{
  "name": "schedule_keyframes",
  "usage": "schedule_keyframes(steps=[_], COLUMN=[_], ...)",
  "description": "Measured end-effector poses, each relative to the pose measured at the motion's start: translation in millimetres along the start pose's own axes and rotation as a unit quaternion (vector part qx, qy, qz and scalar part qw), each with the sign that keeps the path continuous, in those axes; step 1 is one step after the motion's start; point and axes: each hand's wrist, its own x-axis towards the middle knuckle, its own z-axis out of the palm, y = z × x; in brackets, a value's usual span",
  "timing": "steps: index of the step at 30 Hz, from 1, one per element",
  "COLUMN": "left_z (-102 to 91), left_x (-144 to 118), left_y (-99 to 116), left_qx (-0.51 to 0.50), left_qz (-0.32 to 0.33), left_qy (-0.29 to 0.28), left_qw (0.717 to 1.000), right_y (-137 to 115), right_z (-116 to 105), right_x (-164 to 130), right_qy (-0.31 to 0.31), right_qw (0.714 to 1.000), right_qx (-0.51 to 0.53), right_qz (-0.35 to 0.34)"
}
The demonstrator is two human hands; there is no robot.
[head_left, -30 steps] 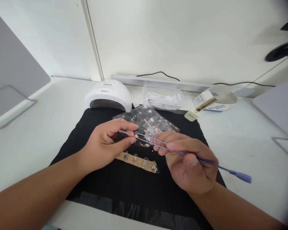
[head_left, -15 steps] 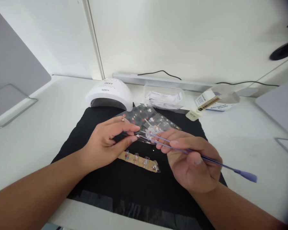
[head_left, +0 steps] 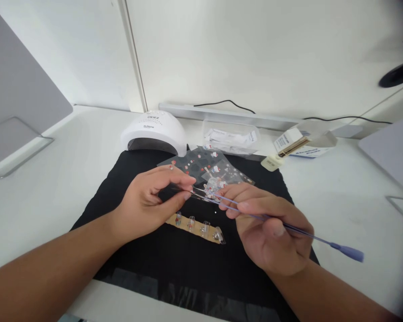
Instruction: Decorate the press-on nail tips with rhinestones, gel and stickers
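My right hand (head_left: pixel 272 219) grips purple tweezers (head_left: pixel 245 208) near the middle. Their two arms stand slightly apart, with the thin metal tips at my left fingertips. My left hand (head_left: pixel 154 192) pinches thumb and forefinger together around something too small to make out. A tiny decorated piece (head_left: pixel 171 167) sits on the back of a left finger. Below the hands lies a tan strip (head_left: pixel 181 224) with several clear false nails (head_left: pixel 205 229) on it, some bearing coloured designs. Behind the fingertips, clear sticker sheets (head_left: pixel 196 163) with red and white figures overlap, partly hidden by both hands.
Everything close lies on a black cloth (head_left: pixel 174 264) over a white table. A white nail lamp (head_left: pixel 154 134) stands at the back left. A clear box of packets (head_left: pixel 231 136), a pale bottle (head_left: pixel 271 162) and an opened carton (head_left: pixel 312 145) are at the back right.
The tweezers' tips still meet my left fingertips, and my right hand has shifted slightly right and down. The whole view has moved a little.
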Motion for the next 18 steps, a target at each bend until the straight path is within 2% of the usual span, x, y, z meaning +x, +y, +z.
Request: schedule_keyframes(steps=[8,18], left_z=[-3.1,-2.8], left_x=[1.4,1.4], left_y=[0.0,-2.0], left_qx=[0.146,0.135], left_qz=[0.057,0.077], left_qy=[-0.014,-0.014], left_qw=[0.988,0.988], right_y=[2.3,3.2], right_z=[-1.8,-2.1], right_x=[0.8,1.0], right_qy=[0.0,-0.007], right_qw=[1.0,1.0], right_qx=[0.003,-0.019], right_qz=[0.008,-0.003])
